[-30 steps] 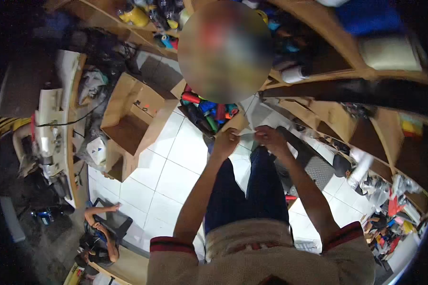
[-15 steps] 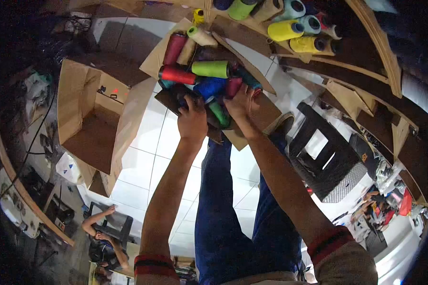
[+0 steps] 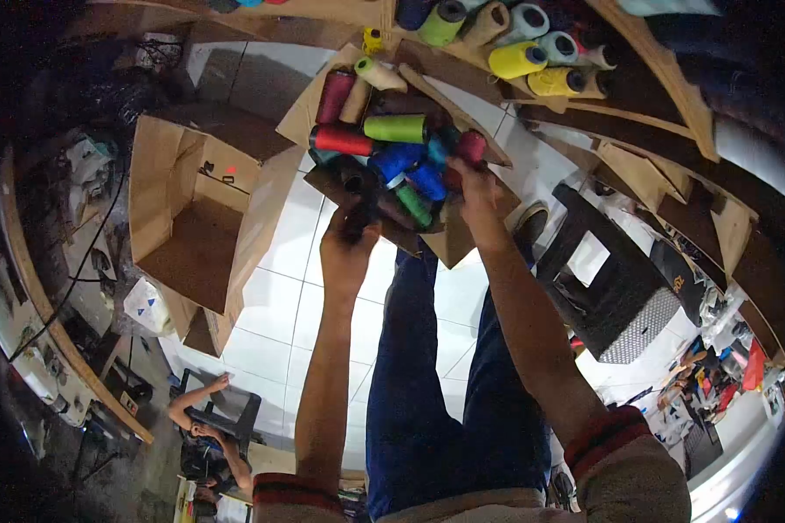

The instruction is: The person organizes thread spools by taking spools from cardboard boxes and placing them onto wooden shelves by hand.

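Note:
An open cardboard box (image 3: 449, 240) holds a heap of thread spools in several colours. At its near left side, my left hand (image 3: 349, 248) is closed round a black thread spool (image 3: 354, 193). On the right, my right hand (image 3: 480, 193) grips a dark red thread spool (image 3: 471, 146), fingers partly hidden. Between my hands lie a green spool (image 3: 412, 206) and a blue spool (image 3: 426, 180). Behind them are a lime green spool (image 3: 396, 128), a bright red spool (image 3: 341, 140) and a maroon spool (image 3: 335, 96).
An empty-looking cardboard box (image 3: 192, 253) stands open on the left. Several thread cones, one yellow (image 3: 516, 60), sit on a wooden shelf (image 3: 619, 112) at upper right. A black plastic stool (image 3: 615, 288) is to the right. Another person's arm (image 3: 196, 401) shows at lower left.
My left hand has drawn back toward me with the black spool. My right hand has shifted right, with the dark red spool now raised at its fingertips. The camera view has turned slightly.

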Available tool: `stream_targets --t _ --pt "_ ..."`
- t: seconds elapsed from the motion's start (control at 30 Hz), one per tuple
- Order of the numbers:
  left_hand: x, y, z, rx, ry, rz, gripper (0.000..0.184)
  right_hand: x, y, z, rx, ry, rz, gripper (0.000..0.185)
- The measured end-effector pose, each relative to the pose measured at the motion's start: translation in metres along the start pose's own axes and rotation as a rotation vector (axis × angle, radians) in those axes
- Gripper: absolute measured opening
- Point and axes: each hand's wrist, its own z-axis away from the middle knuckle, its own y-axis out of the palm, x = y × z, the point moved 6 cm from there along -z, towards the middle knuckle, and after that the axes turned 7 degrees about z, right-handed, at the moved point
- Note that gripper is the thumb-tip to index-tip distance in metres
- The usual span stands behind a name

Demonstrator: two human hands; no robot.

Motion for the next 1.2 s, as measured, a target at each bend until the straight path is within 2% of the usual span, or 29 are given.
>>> stream_targets --t 0.03,0.07,0.17,0.23,0.27,0.3,0.33,0.4,0.47,0.53,0.63,0.67,0.7,0.8,0.83,0.93,0.97,1.03,1.07,1.1,1.13,1.17,1.2 --pt "-0.012 0.003 0.008 -0.06 -0.096 0.186 0.042 0.006 -0.008 0.004 0.049 -0.131 0.037 0.03" --pt "-0.023 0.003 0.016 -0.087 -0.088 0.142 0.044 0.014 -0.02 0.016 0.096 -0.27 0.078 0.029" --pt "-0.041 0.009 0.038 -0.061 -0.164 0.37 0.046 0.027 -0.07 0.054 0.199 -0.397 0.229 0.029" --pt "-0.051 0.021 0.056 0.005 -0.101 0.559 0.045 0.044 -0.095 0.091 0.22 -0.089 0.014 0.033" --pt "-0.059 0.029 0.061 0.047 -0.06 0.654 0.044 0.051 -0.105 0.113 0.22 0.206 -0.246 0.036" --pt "-0.068 0.039 0.071 0.092 -0.063 0.673 0.041 0.072 -0.114 0.14 0.273 0.188 -0.328 0.04" --pt "-0.082 0.052 0.083 0.128 -0.087 0.69 0.048 0.095 -0.12 0.165 0.333 0.156 -0.411 0.045" --pt "-0.139 0.09 0.115 0.206 0.035 0.833 0.064 0.142 -0.133 0.227 0.296 0.238 -0.387 0.049" --pt "-0.183 0.13 0.151 0.396 -0.076 1.003 0.076 0.188 -0.139 0.284 0.572 0.185 -0.562 0.05" --pt "-0.204 0.158 0.185 0.527 -0.118 0.983 0.076 0.212 -0.157 0.324 0.579 0.172 -0.45 0.054" --pt "-0.252 0.211 0.235 0.665 -0.042 0.91 0.065 0.293 -0.174 0.404 0.48 -0.118 -0.448 0.044" --pt "-0.269 0.227 0.253 0.727 -0.055 0.911 0.061 0.296 -0.19 0.418 0.535 -0.109 -0.421 0.05" --pt "-0.282 0.248 0.269 0.776 -0.073 0.906 0.058 0.308 -0.212 0.428 0.494 -0.164 -0.357 0.054" --pt "-0.273 0.269 0.279 0.63 -0.086 0.871 0.049 0.319 -0.246 0.456 0.49 -0.253 -0.318 0.056" --pt "-0.29 0.283 0.296 0.721 0.028 0.776 0.049 0.322 -0.261 0.463 0.513 -0.26 -0.324 0.056" --pt "-0.29 0.316 0.304 0.66 0.008 0.748 0.052 0.333 -0.313 0.47 0.481 -0.294 -0.442 0.056" --pt "-0.299 0.328 0.312 0.665 -0.006 0.717 0.053 0.34 -0.334 0.474 0.35 -0.229 -0.479 0.056" --pt "-0.296 0.351 0.308 0.701 -0.121 0.837 0.051 0.361 -0.374 0.464 0.223 -0.34 -0.393 0.06" --pt "-0.292 0.36 0.307 0.708 -0.182 0.903 0.051 0.38 -0.389 0.46 0.216 -0.478 -0.366 0.06" --pt "-0.293 0.359 0.312 0.365 -0.314 0.88 0.047 0.388 -0.408 0.441 0.07 -0.525 -0.251 0.059" --pt "-0.302 0.367 0.316 0.455 -0.265 0.908 0.047 0.412 -0.414 0.445 0.091 -0.591 -0.235 0.061" --pt "-0.31 0.372 0.319 0.547 -0.212 0.932 0.046 0.429 -0.418 0.424 0.159 -0.726 -0.489 0.062" --pt "-0.317 0.374 0.323 0.64 -0.159 0.953 0.046 0.448 -0.417 0.408 0.216 -0.746 -0.554 0.062"
